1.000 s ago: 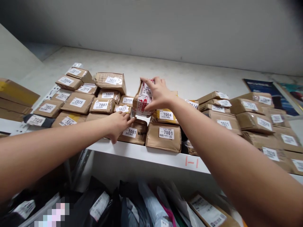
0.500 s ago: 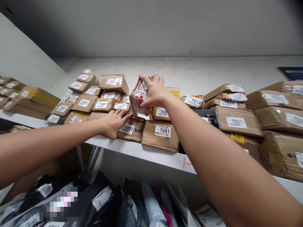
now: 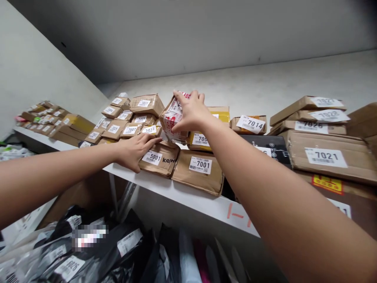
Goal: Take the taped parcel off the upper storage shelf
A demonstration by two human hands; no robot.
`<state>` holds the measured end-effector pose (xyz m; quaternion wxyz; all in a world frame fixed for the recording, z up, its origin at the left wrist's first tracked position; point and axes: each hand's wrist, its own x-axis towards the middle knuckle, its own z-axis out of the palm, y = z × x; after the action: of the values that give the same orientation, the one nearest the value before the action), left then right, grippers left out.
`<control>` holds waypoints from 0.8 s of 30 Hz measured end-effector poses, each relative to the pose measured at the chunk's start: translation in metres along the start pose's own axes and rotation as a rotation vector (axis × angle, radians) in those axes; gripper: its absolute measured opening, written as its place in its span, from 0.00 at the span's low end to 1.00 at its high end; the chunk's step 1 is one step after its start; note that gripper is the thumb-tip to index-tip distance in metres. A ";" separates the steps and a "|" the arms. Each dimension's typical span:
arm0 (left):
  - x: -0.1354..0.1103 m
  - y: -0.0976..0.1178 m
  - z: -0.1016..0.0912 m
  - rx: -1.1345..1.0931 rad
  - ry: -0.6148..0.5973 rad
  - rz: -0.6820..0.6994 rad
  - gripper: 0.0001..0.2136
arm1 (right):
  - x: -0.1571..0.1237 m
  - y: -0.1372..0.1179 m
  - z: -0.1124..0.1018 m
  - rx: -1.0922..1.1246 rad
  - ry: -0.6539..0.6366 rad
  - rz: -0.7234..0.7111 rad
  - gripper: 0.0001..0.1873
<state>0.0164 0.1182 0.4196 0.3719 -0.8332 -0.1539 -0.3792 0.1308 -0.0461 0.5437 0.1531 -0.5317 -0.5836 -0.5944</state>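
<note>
My right hand (image 3: 193, 114) has the red-and-white taped box (image 3: 171, 118), so the grip is made; I haven't let go of it, and I can't tell whether its underside bears on anything. It tilts above and behind box 5001 (image 3: 165, 151) and box 7001 (image 3: 203, 180), side by side at the front of the shelf (image 3: 188, 198). It lies left of my palm, between my thumb on the near side and widely spread fingers at the top. My left hand (image 3: 135, 149), loosely spread, rests against box 5001, grasping nothing I can see
</note>
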 end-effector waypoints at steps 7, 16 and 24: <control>0.003 -0.005 0.005 -0.178 0.122 0.046 0.52 | 0.000 -0.018 0.003 -0.183 -0.077 0.069 0.66; 0.001 -0.022 0.011 -0.270 0.218 0.179 0.49 | -0.013 -0.012 0.027 -0.329 -0.121 0.085 0.65; 0.066 -0.047 -0.022 -0.428 0.187 -0.532 0.37 | -0.006 -0.022 0.000 -0.237 -0.109 0.174 0.66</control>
<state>0.0236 0.1318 0.5025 0.0895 -0.7848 -0.2475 -0.5611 0.1151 -0.0428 0.5269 0.1083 -0.6259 -0.4686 -0.6139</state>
